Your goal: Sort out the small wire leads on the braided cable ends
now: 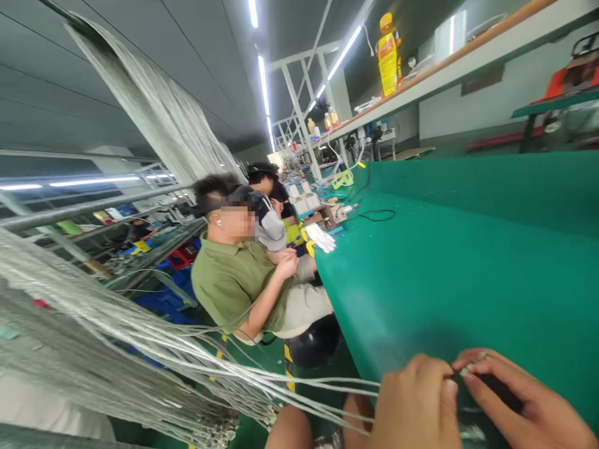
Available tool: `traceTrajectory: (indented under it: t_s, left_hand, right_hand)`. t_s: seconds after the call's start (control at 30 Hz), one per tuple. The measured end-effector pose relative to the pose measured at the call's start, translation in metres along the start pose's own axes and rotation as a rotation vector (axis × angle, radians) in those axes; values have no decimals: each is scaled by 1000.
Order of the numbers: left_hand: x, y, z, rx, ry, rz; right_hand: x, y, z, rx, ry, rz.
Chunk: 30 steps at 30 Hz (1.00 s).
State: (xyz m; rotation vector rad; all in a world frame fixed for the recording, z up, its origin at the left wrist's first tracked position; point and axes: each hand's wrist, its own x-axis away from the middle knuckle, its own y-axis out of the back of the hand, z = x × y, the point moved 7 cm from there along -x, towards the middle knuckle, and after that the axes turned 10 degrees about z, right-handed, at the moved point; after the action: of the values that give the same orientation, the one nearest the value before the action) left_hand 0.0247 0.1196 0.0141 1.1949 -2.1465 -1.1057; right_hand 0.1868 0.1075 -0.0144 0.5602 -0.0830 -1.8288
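At the lower right, over the green work surface (491,280), my two hands are close together. My left hand (414,402) is closed, its fingers curled round a few white cables (327,399) that run in from the left. Thumb and forefinger of my right hand (524,399) are pinched together beside the left fingertips. A tiny pale piece (465,371) shows at that pinch, too small to name. Below the hands, a shiny, blurred thing (472,431) is partly hidden.
Long bundles of white cable (116,330) hang at my left. A person in a green shirt (234,280) sits along the table edge, with another person beyond. White gloves (321,238) and a small machine (327,215) lie farther along. A yellow bottle (387,59) stands on the shelf (435,65).
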Motion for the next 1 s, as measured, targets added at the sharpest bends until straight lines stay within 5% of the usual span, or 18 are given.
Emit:
traceTrajectory:
  t_s: [0.07, 0.17, 1.0]
  left_hand:
    - [0, 4, -8, 44, -55, 32]
    - [-6, 4, -11, 92, -131, 79]
    - [-12, -4, 1, 170, -141, 129]
  right_hand:
    - [0, -7, 14, -15, -49, 175]
    - [-2, -5, 29, -42, -89, 228]
    - [-4, -5, 37, -114, -113, 254]
